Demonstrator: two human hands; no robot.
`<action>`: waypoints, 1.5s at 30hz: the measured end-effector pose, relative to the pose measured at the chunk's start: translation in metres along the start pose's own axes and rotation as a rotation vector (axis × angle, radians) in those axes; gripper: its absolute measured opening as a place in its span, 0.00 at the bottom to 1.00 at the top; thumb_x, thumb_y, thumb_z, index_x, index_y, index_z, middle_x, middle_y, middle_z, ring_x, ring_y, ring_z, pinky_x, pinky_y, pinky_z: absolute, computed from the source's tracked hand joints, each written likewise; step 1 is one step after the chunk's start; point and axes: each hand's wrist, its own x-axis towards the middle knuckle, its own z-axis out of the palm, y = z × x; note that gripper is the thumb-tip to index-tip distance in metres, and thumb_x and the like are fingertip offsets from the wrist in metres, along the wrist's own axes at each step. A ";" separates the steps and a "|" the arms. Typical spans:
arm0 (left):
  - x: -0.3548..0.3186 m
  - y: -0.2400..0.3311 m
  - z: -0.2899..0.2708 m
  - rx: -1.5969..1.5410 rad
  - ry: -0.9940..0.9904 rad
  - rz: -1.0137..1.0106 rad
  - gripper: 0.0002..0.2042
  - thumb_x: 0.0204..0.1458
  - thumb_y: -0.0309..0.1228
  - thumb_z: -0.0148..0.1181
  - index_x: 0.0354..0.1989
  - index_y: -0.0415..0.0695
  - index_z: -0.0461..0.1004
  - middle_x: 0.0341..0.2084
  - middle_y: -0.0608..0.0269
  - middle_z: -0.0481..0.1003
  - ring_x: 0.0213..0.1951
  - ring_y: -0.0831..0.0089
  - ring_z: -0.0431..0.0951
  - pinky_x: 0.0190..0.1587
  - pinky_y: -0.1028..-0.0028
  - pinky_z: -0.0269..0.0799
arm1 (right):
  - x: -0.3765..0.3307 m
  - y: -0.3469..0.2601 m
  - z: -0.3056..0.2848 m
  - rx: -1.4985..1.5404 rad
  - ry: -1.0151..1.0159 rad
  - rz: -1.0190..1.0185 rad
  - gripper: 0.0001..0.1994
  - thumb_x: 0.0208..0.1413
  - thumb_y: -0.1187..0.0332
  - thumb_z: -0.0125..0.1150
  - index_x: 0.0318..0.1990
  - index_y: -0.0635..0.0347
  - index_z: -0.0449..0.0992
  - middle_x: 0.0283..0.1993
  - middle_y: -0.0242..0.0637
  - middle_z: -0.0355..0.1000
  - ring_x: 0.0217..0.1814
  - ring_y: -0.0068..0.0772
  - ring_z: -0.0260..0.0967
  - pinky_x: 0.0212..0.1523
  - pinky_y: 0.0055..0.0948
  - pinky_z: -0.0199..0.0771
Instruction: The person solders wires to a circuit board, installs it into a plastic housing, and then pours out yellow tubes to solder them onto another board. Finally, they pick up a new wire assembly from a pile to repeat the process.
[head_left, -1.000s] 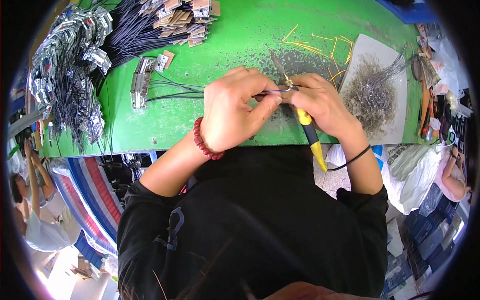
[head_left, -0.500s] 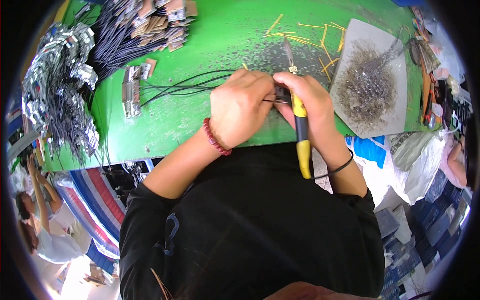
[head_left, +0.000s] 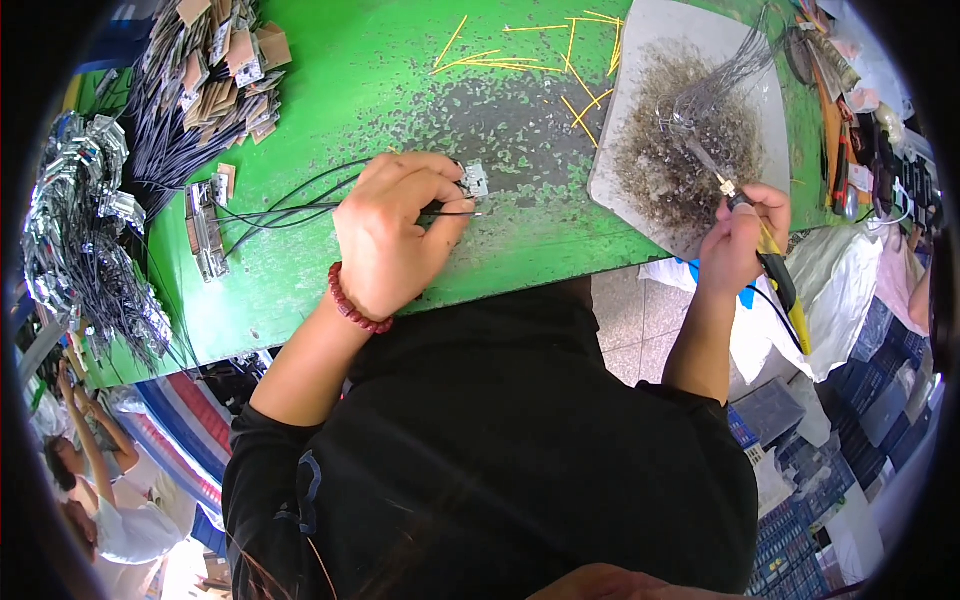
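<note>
So your left hand is well left of the pad, thumb and forefinger pinched on a black wire. The wire lies roughly sideways, its free end poking out past your fingertips and aimed at the pad. Your right hand is down at the pad's near right corner, fingers wrapped around the iron. The iron slants the other way, tip up and left over the crud on the pad (can't tell if it's actually touching it).

Here's the bit that matters imo: wire end and iron tip are well apart. From the tip, the wire end lies left and a bit toward you, off the pad's left side. Left hand is obviously the nearer one to it.

There's also a little board left of the pad, right at your left fingertips, though I can't tell if you're gripping it or it's just beside them. More wires trail from your left hand to the metal parts, way further left of the pad. Yellow bits lie on the table, also left of the pad.
</note>
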 end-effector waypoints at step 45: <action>-0.005 -0.003 0.007 0.059 0.067 -0.005 0.08 0.35 0.20 0.66 0.21 0.44 0.71 0.30 0.66 0.78 0.28 0.66 0.74 0.31 0.71 0.71 | -0.082 -0.016 0.074 0.005 -0.559 0.085 0.13 0.49 0.72 0.66 0.37 0.64 0.68 0.28 0.34 0.68 0.25 0.18 0.59 0.26 0.19 0.59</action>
